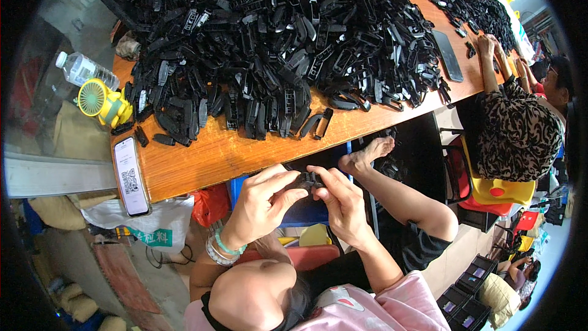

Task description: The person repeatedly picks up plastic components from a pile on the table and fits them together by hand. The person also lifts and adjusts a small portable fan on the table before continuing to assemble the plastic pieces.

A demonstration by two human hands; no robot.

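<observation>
Both my hands meet just off the table's near edge, around a small black plastic part. My left hand, with beaded bracelets at the wrist, pinches its left end between thumb and fingers. My right hand grips the right end the same way. The fingers cover much of the part, so its exact kind does not show. Beyond my hands, a big heap of similar black plastic parts covers most of the wooden table. One loose black part lies near the front edge.
A phone lies at the table's left end, near a yellow handheld fan and a plastic bottle. A dark flat device rests on the right. Farther right, a person works at the table. A red bag hangs below the edge.
</observation>
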